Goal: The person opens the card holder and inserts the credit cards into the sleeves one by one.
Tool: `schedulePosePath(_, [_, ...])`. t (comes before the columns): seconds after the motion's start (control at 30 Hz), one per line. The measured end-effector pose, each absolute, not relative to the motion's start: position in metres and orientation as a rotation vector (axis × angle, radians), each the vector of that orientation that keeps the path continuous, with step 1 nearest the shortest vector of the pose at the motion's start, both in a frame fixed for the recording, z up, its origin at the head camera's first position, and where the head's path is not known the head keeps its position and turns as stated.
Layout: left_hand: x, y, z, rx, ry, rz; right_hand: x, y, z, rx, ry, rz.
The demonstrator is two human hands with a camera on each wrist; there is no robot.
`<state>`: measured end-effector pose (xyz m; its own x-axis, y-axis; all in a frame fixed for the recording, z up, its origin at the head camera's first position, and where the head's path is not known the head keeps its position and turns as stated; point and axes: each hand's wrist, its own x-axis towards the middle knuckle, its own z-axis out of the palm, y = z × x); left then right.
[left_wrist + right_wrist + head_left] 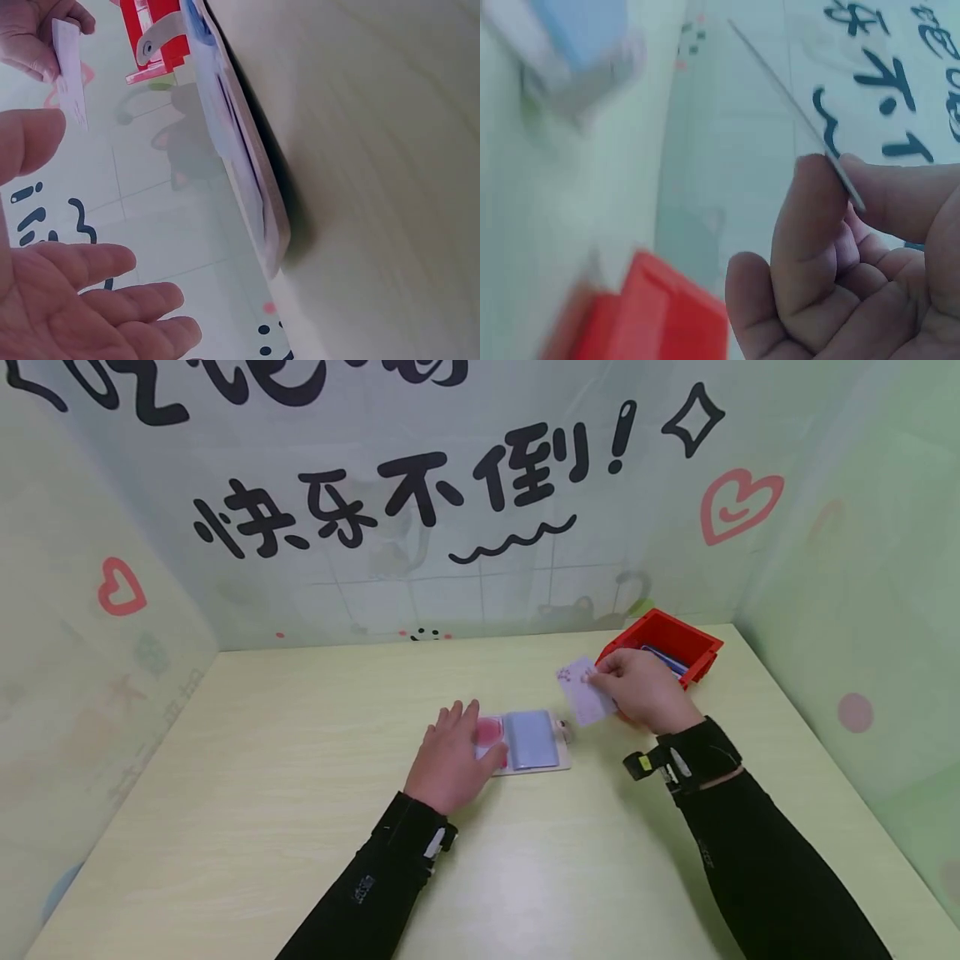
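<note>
Right hand (647, 691) pinches card (584, 692) left of red bin (703, 662), left hand (452, 762) spread, empty, at left end of card holder (532, 740): I'd pinch lightly, avoid bending, steady the holder.

Sleeves (780, 877): black, small pale prints (363, 889)
Wristbands (701, 747): broad, black, white tabs (680, 763)
Right wristband's block (635, 767): black, yellow mark (645, 763)

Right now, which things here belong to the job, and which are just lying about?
Seemingly part of the job:
- card, pinched in the right hand
- holder, near the left hand
- red bin, perhaps, beside the right hand

Seemingly just around:
- blue item in the bin, role unclear
- wall lettering and hearts, only decoration
</note>
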<state>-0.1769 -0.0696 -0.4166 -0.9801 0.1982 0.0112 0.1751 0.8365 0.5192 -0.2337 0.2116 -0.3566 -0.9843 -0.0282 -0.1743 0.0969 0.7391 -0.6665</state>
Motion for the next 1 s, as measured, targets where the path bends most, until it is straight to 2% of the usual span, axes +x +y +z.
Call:
schedulePosePath(0.27, [-0.173, -0.061, -0.412, 0.299, 2.892, 1.018, -0.217, 0.164, -0.384, 0.042, 2.444, -1.408])
schedulePosePath(0.5, [-0.172, -0.058, -0.411, 0.318, 2.892, 1.17, -0.206, 0.141, -0.392, -0.03, 2.388, -1.523])
schedulePosePath(0.73, [-0.175, -0.059, -0.411, 0.305, 2.849, 1.368, -0.206, 0.139, -0.401, -0.062, 2.477, -1.456])
schedulePosePath(1.0, [-0.181, -0.064, -0.413, 0.174, 2.888, 1.252, -0.209, 0.157, -0.415, -0.215, 2.819, -1.126])
